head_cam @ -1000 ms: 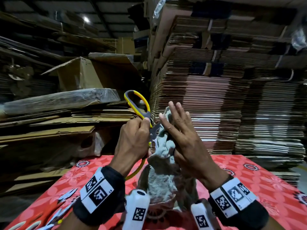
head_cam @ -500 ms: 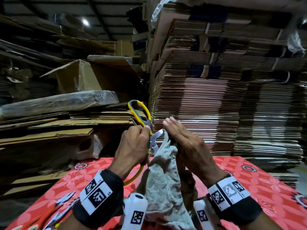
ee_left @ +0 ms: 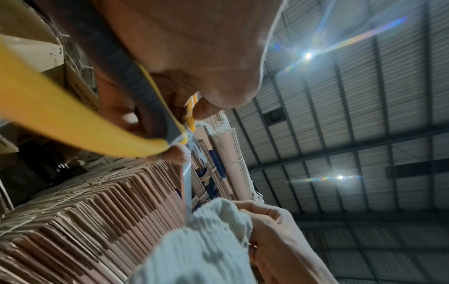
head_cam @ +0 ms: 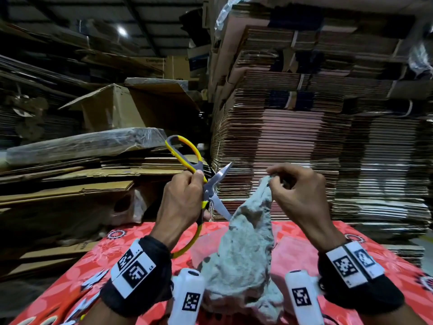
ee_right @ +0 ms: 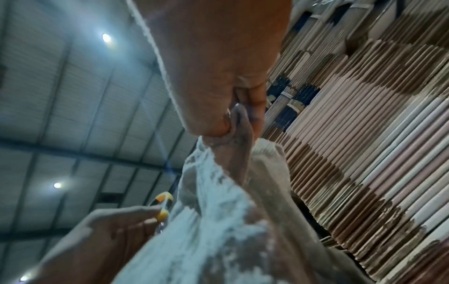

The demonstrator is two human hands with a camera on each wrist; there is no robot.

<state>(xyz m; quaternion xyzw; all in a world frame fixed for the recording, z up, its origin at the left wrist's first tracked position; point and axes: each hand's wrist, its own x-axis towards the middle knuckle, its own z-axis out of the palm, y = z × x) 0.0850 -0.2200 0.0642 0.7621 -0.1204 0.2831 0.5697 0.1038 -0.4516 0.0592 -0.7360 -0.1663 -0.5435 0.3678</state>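
My left hand (head_cam: pixel 185 198) grips a pair of yellow-and-grey scissors (head_cam: pixel 199 181) near the pivot, blades spread apart, one tip pointing up right, the other down toward the cloth. The yellow handle (ee_left: pixel 73 119) fills the left wrist view, with one blade (ee_left: pixel 185 184) running down to the cloth (ee_left: pixel 206 240). My right hand (head_cam: pixel 297 191) pinches the top corner of a dirty grey-white cloth (head_cam: pixel 243 249), which hangs down to the red table. In the right wrist view the thumb and fingers pinch the cloth (ee_right: pixel 218 201); the scissors (ee_right: pixel 164 207) peek out behind it.
A red flowered tablecloth (head_cam: pixel 304 245) covers the table below my hands. Tall stacks of flattened cardboard (head_cam: pixel 304 137) rise right behind it. Loose boards and an open box (head_cam: pixel 112 111) pile up on the left. White scraps (head_cam: pixel 93 282) lie at the table's left edge.
My right hand has left the blades and moved right, lifting the cloth by its corner. The scissors, earlier wrapped in the cloth, now stand bare with the blades spread.
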